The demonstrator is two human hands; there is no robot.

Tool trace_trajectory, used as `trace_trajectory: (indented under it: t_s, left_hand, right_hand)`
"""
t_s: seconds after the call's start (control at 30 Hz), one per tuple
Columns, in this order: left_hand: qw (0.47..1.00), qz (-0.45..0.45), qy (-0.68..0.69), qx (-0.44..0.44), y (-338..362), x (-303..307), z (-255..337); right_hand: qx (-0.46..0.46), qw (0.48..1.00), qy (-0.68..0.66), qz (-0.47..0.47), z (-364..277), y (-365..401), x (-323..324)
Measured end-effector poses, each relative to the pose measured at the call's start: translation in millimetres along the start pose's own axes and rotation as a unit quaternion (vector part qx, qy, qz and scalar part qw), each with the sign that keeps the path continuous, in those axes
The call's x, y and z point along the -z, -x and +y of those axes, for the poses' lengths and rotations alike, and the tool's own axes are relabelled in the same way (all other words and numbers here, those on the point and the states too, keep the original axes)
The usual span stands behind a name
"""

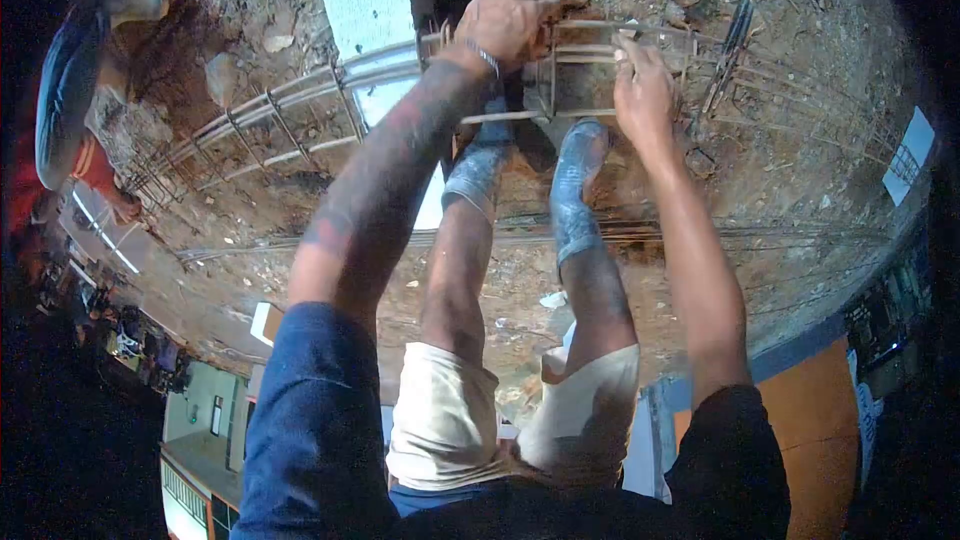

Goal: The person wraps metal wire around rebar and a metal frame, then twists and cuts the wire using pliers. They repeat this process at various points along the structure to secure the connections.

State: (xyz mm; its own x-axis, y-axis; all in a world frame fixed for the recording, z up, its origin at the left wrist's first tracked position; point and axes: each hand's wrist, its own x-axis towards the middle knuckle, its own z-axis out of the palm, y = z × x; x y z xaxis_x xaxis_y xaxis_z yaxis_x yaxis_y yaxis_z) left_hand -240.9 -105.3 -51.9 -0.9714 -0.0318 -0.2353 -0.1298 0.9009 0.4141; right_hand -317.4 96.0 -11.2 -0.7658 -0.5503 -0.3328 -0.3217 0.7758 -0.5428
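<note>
Right at the work, the left hand's (pixel 505 25) fingers (pixel 530 10) are folded shut over the top of a rebar cage (pixel 385 68), knuckles up and a thin metal bracelet (pixel 484 57) on the wrist. Just beside it, the right hand (pixel 645 90) curls its fingers (pixel 628 52) onto a thin bar of the same cage; how tightly they grip cannot be told. Both arms stretch down and forward, nearly straight, the left forearm tattooed and in a blue sleeve, the right in a dark one.

The cage is made of long, round, rust-dulled steel rods tied by thin rectangular stirrups set at regular gaps. Its long axis runs crosswise in front of the person, lying flat just above the ground (pixel 820 70), one end reaching away to the left, the other to the right.

Below the hands stand two dusty grey rubber boots (pixel 575 190), toes against the cage, with bare knees and pale shorts (pixel 445 420) above them. The ground is rough brown dirt strewn with stones. A smooth white slab (pixel 365 0) passes under the cage left of the hands, and a loose bundle of rods (pixel 735 40) lies to the right. At the far left, another person (pixel 70 80) crouches by the cage's end.
</note>
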Motion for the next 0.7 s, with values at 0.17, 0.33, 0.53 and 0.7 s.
trace_trajectory:
  t_s: [0.17,0.33,0.53,0.7]
  left_hand:
    - [0.998,0.048,0.047,-0.019,13.2,-54.1,-30.4]
    - [0.992,0.094,0.071,-0.05,22.8,-43.2,-27.3]
    - [0.98,-0.032,0.19,-0.052,3.7,-3.1,-11.3]
    - [0.973,0.002,0.21,-0.096,-1.2,-0.9,-15.2]
  right_hand:
    - [0.063,0.996,-0.036,0.041,4.6,5.6,-7.0]
    - [0.136,0.989,-0.052,0.014,3.1,-4.3,21.7]
    - [0.075,0.973,-0.093,-0.199,-3.4,-36.4,60.6]
    - [0.347,0.919,0.059,-0.176,8.1,-32.1,44.6]
